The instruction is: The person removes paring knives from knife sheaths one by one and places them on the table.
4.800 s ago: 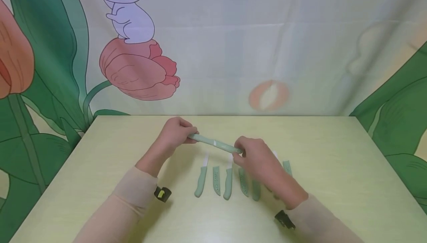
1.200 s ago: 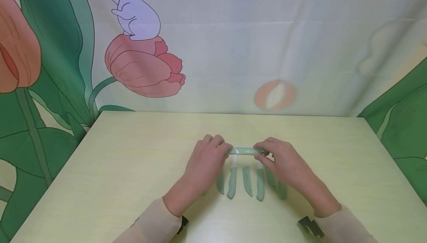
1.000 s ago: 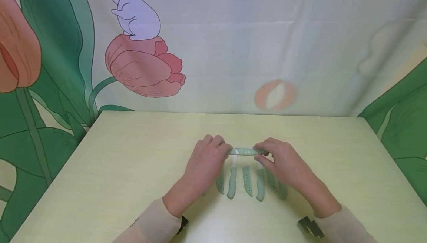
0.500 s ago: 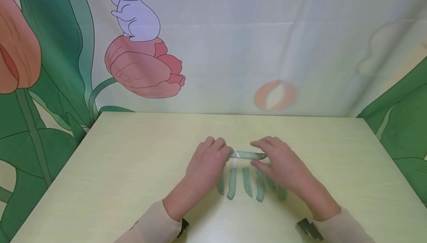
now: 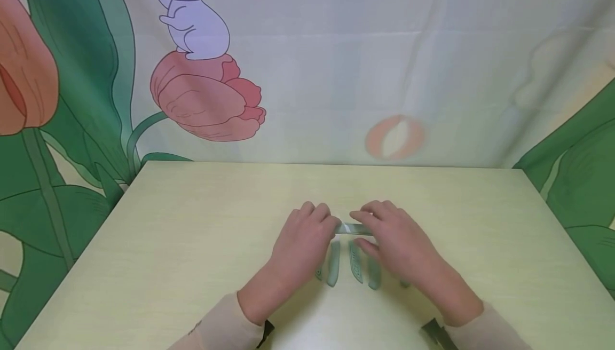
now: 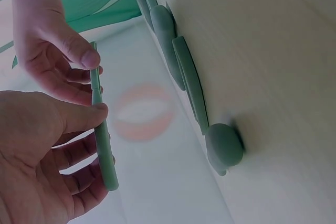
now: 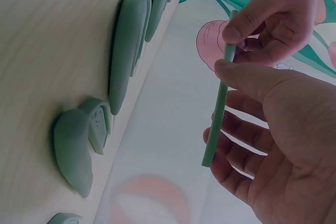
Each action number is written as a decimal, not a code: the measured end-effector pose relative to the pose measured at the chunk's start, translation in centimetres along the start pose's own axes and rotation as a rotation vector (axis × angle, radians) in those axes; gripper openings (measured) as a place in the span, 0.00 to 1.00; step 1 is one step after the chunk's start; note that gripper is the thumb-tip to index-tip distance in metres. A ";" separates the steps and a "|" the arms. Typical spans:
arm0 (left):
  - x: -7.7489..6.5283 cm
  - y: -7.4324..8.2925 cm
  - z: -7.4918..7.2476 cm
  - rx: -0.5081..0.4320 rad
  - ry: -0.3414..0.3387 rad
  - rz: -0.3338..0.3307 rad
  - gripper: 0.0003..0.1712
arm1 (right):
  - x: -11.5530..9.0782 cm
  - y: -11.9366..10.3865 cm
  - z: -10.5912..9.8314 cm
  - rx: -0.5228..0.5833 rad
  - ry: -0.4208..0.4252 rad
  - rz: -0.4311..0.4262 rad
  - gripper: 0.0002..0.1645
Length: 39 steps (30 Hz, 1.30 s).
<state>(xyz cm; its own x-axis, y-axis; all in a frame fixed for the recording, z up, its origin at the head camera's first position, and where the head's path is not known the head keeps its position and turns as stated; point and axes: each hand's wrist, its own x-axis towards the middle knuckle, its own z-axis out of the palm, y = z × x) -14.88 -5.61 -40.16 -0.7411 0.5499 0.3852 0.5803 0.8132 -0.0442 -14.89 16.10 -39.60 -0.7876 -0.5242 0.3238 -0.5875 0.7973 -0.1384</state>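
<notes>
My left hand (image 5: 305, 238) grips the handle (image 6: 106, 156) of a pale green knife held level above the table. A matching sheath (image 5: 357, 229) covers its blade, and a narrow white band shows near where they meet. My right hand (image 5: 405, 243) holds the sheath, its thumb on the near side and fingers behind, as the right wrist view shows. Below lie further green knives, one handle (image 5: 333, 267) left of a loose perforated sheath (image 5: 355, 264) and another handle (image 5: 374, 275) right of it. My hands hide other pieces and most blades.
The pale wooden table (image 5: 202, 222) extends on both sides of the row. Behind its far edge hangs a curtain (image 5: 307, 72) printed with flowers and a white animal. A dark wrist device (image 5: 437, 334) sits at my right cuff.
Earlier the knife was held tilted, with my hands wider apart. My right hand has since loosened at the sheath's end, moved left along it and closed nearer my left hand.
</notes>
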 end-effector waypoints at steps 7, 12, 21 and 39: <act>0.0 0.0 0.1 -0.011 0.019 -0.001 0.11 | 0.1 -0.2 0.3 -0.024 0.061 -0.051 0.22; 0.1 0.0 0.0 -0.017 0.007 -0.009 0.10 | 0.1 -0.1 0.3 -0.014 0.077 -0.066 0.17; 0.1 0.0 0.0 -0.020 0.002 -0.017 0.09 | 0.0 -0.1 0.3 0.014 0.074 -0.059 0.17; 0.0 0.1 0.0 -0.021 -0.033 -0.031 0.08 | -0.1 0.1 0.9 0.054 0.074 -0.048 0.16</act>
<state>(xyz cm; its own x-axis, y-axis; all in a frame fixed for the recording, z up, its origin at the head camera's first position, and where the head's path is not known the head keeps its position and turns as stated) -14.80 -5.56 -40.20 -0.7693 0.5307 0.3556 0.5638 0.8258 -0.0128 -15.03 15.95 -40.48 -0.7436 -0.5360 0.3997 -0.6349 0.7535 -0.1706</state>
